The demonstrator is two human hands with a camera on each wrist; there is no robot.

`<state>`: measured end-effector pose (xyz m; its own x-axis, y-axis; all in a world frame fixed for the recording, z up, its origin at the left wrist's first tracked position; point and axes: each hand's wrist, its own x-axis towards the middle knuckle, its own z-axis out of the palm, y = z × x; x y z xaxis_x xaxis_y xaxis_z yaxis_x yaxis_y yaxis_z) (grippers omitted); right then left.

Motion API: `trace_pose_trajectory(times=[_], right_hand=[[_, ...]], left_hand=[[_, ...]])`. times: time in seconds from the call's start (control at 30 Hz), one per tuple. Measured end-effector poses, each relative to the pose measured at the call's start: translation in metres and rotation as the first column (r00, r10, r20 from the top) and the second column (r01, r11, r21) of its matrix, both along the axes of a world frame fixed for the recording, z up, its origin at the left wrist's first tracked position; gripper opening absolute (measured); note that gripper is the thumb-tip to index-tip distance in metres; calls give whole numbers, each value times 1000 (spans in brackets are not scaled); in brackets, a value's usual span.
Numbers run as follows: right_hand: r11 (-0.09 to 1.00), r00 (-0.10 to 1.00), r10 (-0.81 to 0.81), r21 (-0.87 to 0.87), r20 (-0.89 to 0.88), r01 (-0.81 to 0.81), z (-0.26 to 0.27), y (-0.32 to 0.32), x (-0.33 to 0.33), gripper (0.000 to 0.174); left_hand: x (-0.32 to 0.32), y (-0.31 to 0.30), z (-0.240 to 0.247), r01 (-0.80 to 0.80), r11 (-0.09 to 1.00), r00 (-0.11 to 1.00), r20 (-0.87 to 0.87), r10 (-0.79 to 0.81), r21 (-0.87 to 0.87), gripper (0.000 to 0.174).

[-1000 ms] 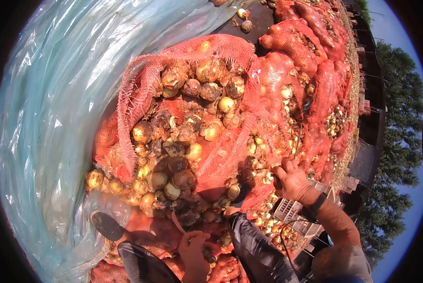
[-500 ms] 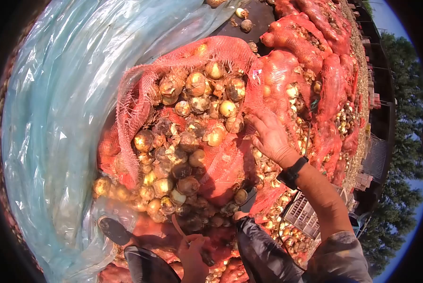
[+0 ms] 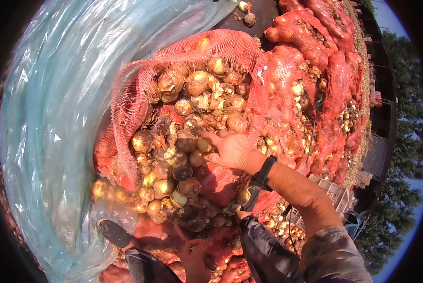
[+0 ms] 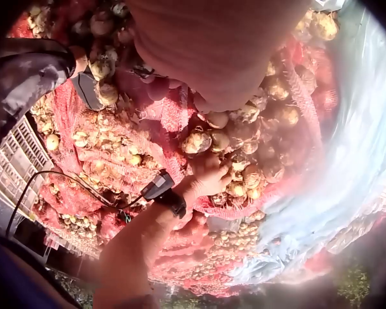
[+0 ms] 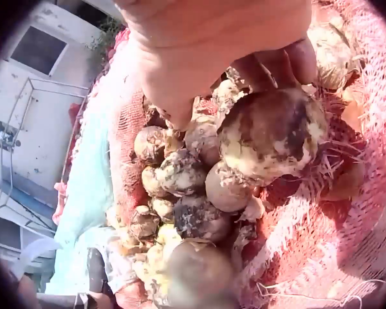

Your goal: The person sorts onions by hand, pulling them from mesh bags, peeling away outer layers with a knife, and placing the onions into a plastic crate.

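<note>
Papery yellow-brown onions lie heaped in and beside an open red mesh bag. My right hand, with a black band on its wrist, reaches over the heap; its thumb and fingers grip a small onion. In the right wrist view that hand bends over a big dark-skinned onion. Low in the head view, my left hand is curled round the handle end of a thin curved blade, close above the lower onions. The left hand looms large in the left wrist view, its fingers hidden.
Bluish plastic sheeting covers the left side. More filled red mesh bags lie in rows at the right, near a pale plastic crate. A cable runs past the crate. A shoe stands on the plastic's edge.
My right hand has moved leftward from the neighbouring bags at the right, over the onion heap, and its thumb and fingers have closed on an onion. The left hand has stayed low with the blade.
</note>
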<state>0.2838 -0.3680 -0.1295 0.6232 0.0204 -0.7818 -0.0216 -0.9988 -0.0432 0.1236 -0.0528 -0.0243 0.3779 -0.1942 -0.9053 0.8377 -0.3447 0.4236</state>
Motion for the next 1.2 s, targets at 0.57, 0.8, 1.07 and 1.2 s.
trace_pose_trajectory(times=[0.57,0.8,1.07,1.2], right_hand=[[794,891,-424,540,164,278,-27,52,34,37],[915,836,-174,-229,520,333,-61,-65,46,51],[866,930,-364,-350,49,358,8,-128,-10,50],[863,958,-280,-421,59,278,-8,-130,-14,40]], left_hand=[[12,4,2,16,1000,1000,10,-16,17,25],[13,4,4,-30,999,998,-57,32,26,24],[27,-9,7,-260,965,928,-268,258,31,22],[38,-13,7,-379,924,849,-377,371,56,21]])
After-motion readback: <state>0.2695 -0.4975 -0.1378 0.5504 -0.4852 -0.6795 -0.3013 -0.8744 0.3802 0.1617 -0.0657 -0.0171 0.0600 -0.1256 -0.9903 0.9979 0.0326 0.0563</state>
